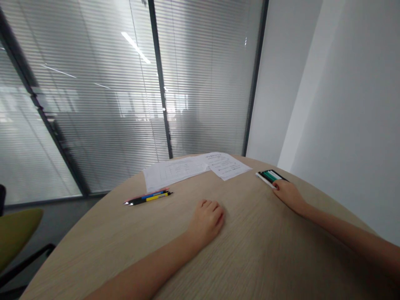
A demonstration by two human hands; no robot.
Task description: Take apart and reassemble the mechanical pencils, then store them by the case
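My left hand (pixel 206 221) rests on the wooden tabletop (pixel 243 258) with its fingers curled into a loose fist and no object showing in it. Farther out on the right, my right hand (pixel 289 193) has its thumb and fingers closed on the near end of a slim white pen-like stick (pixel 265 180). Right beside that stick lies a dark flat item with green and white areas (pixel 273 175), partly covered by the fingers. What exactly that item is cannot be made out.
Several pens lie together left of centre, among them a yellow-and-black pen (pixel 153 197) and a blue pen (pixel 153 194). Printed papers (pixel 178 170) lie along the far table edge. A green chair (pixel 18 229) stands at left, a white wall (pixel 346 125) at right.
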